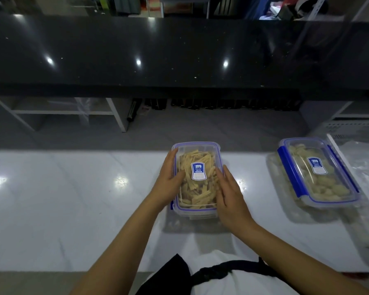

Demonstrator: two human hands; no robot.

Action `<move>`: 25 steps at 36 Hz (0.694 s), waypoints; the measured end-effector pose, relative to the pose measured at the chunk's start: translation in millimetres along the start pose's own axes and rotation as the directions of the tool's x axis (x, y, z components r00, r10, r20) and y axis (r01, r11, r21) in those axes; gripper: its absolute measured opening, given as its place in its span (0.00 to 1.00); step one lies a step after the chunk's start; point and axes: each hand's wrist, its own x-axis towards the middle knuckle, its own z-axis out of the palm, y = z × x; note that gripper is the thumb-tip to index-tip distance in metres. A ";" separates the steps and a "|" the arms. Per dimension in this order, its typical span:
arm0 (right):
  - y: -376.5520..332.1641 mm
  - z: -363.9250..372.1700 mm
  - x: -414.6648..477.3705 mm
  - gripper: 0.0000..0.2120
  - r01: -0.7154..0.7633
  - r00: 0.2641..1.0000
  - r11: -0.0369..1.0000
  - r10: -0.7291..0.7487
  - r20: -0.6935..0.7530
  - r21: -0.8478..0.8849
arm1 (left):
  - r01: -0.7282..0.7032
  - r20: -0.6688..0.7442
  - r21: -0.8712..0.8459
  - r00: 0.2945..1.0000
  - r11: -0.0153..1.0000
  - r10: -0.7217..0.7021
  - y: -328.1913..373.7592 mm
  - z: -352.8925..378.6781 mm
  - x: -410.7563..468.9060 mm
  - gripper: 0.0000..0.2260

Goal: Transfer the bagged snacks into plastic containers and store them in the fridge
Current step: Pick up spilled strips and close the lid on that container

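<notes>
Step in hand: sealing the lid of the strip-snack container (pixel 197 184). It sits on the white counter (pixel 73 188), centre of view, straight ahead at 12 o'clock from the body.

Left hand (pixel 168 182): fingers extended along the 9 o'clock long side, thumb on the lid. Pressing, not clutching.
Right hand (pixel 229 190): flat against the 3 o'clock long side, fingers straight.
Side latches are hidden under both hands, so I cannot tell whether they are snapped.

Long axis runs 12 to 6; label (pixel 199 171) reads upright toward the person.

Second container (pixel 317 171), at 3 o'clock and well apart, has its blue latches down. Its axis runs roughly 11 to 5.

Next, by judgement: snap both latches, then carry the boxes level to the fridge.
</notes>
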 end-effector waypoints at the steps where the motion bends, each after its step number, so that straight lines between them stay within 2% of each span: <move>1: 0.7 0.1 0.6 0.25 -0.009 1.000 0.996 0.010 0.013 -0.088 | 0.013 -0.024 -0.048 1.000 0.999 -0.014 -3.9 2.6 -5.4 0.24; 3: 1.1 0.8 1.7 0.29 -0.022 0.997 0.970 0.040 0.067 -0.241 | 0.071 -0.067 -0.135 0.994 0.988 -0.081 -11.1 7.5 -14.1 0.22; 5: 0.7 2.2 3.7 0.32 -0.017 0.993 0.947 0.054 0.108 -0.321 | 0.119 -0.102 -0.185 0.985 0.976 -0.139 -14.5 9.8 -16.8 0.21; 10: -1.9 -2.5 12.1 0.34 -0.008 0.988 0.944 0.059 0.145 -0.329 | 0.216 -0.070 -0.200 0.970 0.956 -0.234 -4.2 2.3 -9.0 0.18; 14: -3.4 -5.7 8.3 0.35 0.011 0.984 0.948 0.047 0.174 -0.317 | 0.313 0.004 -0.237 0.947 0.920 -0.321 -1.5 -6.0 -11.3 0.21; 19: 0.0 -7.6 0.7 0.37 0.027 0.982 0.913 0.051 0.182 -0.406 | 0.385 0.104 -0.234 0.923 0.893 -0.371 -14.8 -16.6 -25.7 0.25; 22: -4.5 -10.4 2.4 0.37 0.032 0.980 0.877 0.067 0.188 -0.479 | 0.400 0.067 -0.249 0.916 0.882 -0.396 -13.2 -21.1 -28.5 0.33; 25: -17.4 -14.0 11.9 0.37 0.058 0.983 0.854 0.043 0.180 -0.517 | 0.404 0.008 -0.184 0.912 0.896 -0.410 -6.8 -20.8 -27.5 0.38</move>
